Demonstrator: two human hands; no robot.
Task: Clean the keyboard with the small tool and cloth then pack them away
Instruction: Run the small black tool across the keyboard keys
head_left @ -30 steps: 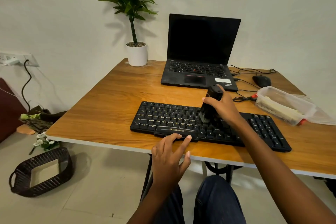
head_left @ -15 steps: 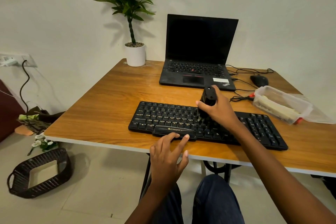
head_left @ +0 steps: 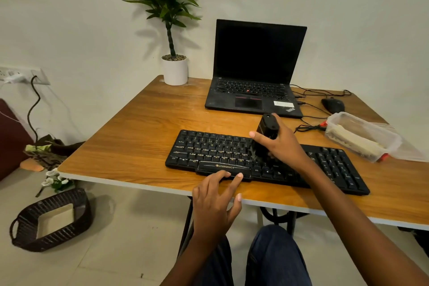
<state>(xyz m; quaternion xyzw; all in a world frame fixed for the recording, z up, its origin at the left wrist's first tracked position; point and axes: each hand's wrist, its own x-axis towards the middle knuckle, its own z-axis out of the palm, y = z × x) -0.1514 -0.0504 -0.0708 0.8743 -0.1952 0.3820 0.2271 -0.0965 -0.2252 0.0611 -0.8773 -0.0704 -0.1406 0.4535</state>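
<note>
Right hand [head_left: 284, 146] grips the small black cylindrical tool [head_left: 265, 138] upright on the flat black plastic keyboard [head_left: 209, 150]. Left hand [head_left: 214, 202] fingers [head_left: 234, 181], spread, touch its near edge.

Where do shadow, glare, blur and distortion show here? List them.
Head view: soft, even light, the plant casting a faint shadow on the wall behind it. Head view: no glare on the dark laptop screen. Head view: the tool blurs at its lower end against the keyboard, gripped by the right hand. Head view: the wide-angle lens tilts the socket at the left edge.
</note>
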